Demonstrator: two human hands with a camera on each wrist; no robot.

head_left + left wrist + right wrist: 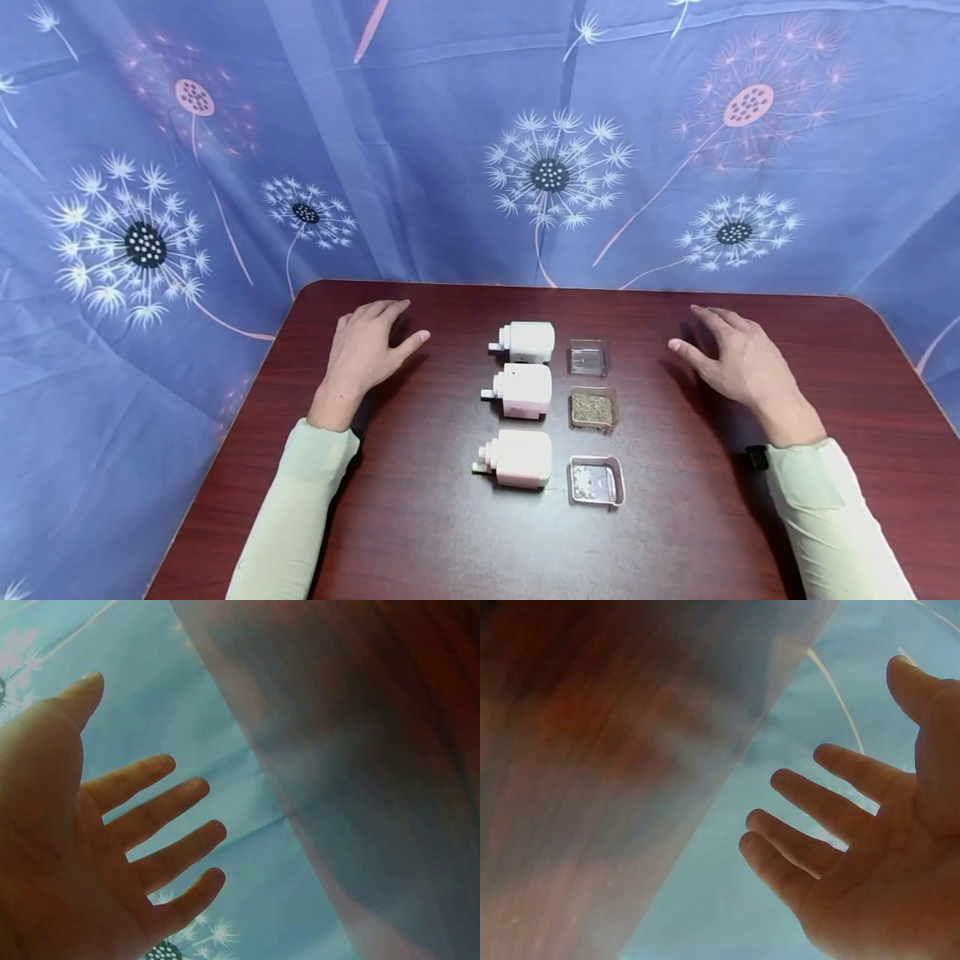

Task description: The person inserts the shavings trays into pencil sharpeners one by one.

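My left hand (365,346) is over the left part of the table, holding nothing, its fingers spread in the left wrist view. On the right side, my right hand (738,358) is likewise bare, thumb apart from the fingers. Between the hands, three pale bottles lie on their sides in a column, necks to the left: a white one (529,342) at the back, a pinkish-white one (527,390) in the middle, a cream one (523,458) in front. Beside them sit three small clear trays: the back tray (588,358), the middle tray with greenish-brown flakes (592,410), and the front tray (596,481).
The dark reddish wooden table (420,533) has rounded back corners. A blue cloth with dandelion prints (435,167) hangs behind it and down the left side. A small black item (757,457) shows at the right cuff.
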